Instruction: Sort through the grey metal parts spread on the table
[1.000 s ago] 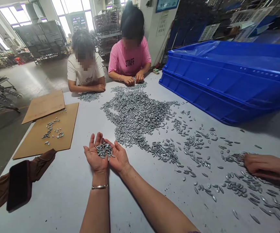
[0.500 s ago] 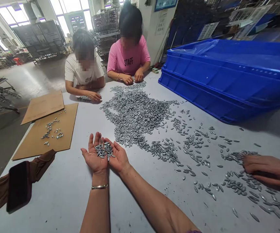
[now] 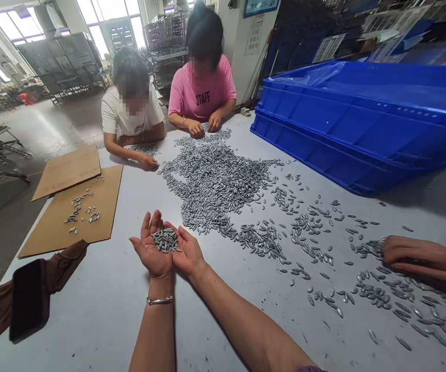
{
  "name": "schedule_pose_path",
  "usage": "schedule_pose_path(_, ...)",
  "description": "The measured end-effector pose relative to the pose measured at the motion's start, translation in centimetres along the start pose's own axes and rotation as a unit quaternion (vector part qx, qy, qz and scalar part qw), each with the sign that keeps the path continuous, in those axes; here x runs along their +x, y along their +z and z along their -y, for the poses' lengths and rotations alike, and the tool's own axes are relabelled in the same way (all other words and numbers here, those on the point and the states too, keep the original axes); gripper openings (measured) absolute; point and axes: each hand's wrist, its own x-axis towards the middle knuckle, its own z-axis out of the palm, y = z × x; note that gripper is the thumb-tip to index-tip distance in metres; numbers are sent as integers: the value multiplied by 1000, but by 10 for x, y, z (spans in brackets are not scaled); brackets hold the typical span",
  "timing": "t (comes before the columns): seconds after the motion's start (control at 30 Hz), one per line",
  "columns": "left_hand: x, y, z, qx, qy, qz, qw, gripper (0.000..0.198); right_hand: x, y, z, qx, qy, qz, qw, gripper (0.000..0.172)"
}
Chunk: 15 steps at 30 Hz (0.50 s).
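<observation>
My left hand (image 3: 152, 258) and my right hand (image 3: 190, 255) are cupped side by side, palms up, above the white table (image 3: 223, 310). Across both palms lies a heap of small silver spindle-shaped pieces (image 3: 164, 239). The left fingers are extended and slightly curled, with a metal bracelet on that wrist. The right hand presses its edge against the left palm, its fingers partly hidden by the pieces. Just beyond my hands spreads a large pile of the same silver pieces (image 3: 223, 181), with looser clusters trailing to the right.
Blue stacked crates (image 3: 323, 129) stand at the back right. Cardboard sheets (image 3: 102, 206), a phone (image 3: 29, 299) and a brown cloth (image 3: 66, 263) lie left. Two people work across the table. Another person's hand (image 3: 412, 256) is among pieces at the right.
The pieces in my palms have shifted from two loose clumps into one heap. The other person's hand at the right has moved slightly left. A co-worker's hand opposite has shifted slightly nearer.
</observation>
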Motion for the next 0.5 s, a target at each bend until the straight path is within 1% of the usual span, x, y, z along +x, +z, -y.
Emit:
schedule_pose_path(0.13, -5, 6, -1, 16, 18, 12, 1000, 69, -1, 3, 0, 7, 11, -12, 1000, 34)
schedule_pose_path(0.23, -4, 5, -2, 16, 22, 15, 1000, 70, -1, 3, 0, 6, 8, -18, 1000, 34)
schedule_pose_path(0.4, -2, 3, -2, 19, 22, 13, 1000, 71, 0, 2, -1, 4, 6, 2, 1000, 34)
schedule_pose_path(0.5, 0, 1, -1, 11, 19, 17, 1000, 70, -2, 4, 0, 4, 3, -4, 1000, 33)
